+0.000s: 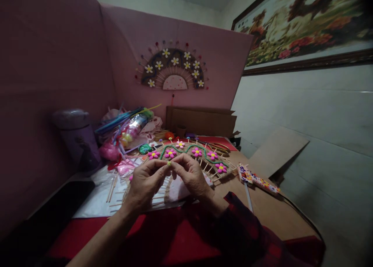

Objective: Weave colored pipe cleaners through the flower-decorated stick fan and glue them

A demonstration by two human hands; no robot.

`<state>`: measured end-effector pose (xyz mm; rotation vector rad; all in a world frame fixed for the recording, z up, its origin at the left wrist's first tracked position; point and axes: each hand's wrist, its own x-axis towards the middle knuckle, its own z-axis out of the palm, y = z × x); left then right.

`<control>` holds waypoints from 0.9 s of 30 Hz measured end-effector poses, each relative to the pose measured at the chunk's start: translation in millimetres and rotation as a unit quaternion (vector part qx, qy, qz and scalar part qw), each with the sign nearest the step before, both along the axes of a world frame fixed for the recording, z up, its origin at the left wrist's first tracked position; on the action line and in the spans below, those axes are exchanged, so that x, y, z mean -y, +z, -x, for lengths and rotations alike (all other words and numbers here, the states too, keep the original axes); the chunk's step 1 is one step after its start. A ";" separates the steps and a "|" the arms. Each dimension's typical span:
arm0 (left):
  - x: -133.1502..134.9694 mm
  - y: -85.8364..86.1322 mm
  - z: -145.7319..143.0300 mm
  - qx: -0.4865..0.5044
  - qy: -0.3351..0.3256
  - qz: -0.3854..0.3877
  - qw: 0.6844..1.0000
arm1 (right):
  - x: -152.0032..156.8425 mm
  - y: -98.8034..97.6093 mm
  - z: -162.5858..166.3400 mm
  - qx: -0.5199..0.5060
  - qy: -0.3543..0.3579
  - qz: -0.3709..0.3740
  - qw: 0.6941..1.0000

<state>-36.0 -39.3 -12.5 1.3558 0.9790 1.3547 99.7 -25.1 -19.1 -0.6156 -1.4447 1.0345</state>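
My left hand (147,181) and my right hand (190,177) meet in front of me, thumbs and fingertips pinching a small lump of yellow-green clay (169,163) between them. Beneath them lies a fan-shaped craft (186,152) of twine and thin sticks, with pink flowers that have yellow centres and a wavy green line. A pale half-round piece (177,189) forms the fan's base, partly covered by my right hand. My left hand hides some of the fan's left side.
A similar fan with white flowers (175,61) hangs on the pink panel. A purple tumbler (78,138) and bagged craft supplies (131,131) stand at left. A patterned glue gun (258,179) lies at right, cord trailing. Scissors (218,147) and cardboard (201,121) are behind; loose sticks (112,189) lie left.
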 end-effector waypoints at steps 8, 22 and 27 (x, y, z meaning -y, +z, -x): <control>-0.6 0.2 1.7 0.048 -0.039 0.030 0.998 | 1.3 0.4 -0.8 0.023 -0.010 0.003 1.000; -1.0 2.2 4.6 0.024 -0.037 0.025 0.999 | 8.7 4.0 -0.5 0.056 -0.016 -0.027 0.998; 0.6 0.2 -0.1 0.017 0.011 -0.001 1.000 | 11.4 -3.9 3.0 0.079 -0.063 -0.053 0.993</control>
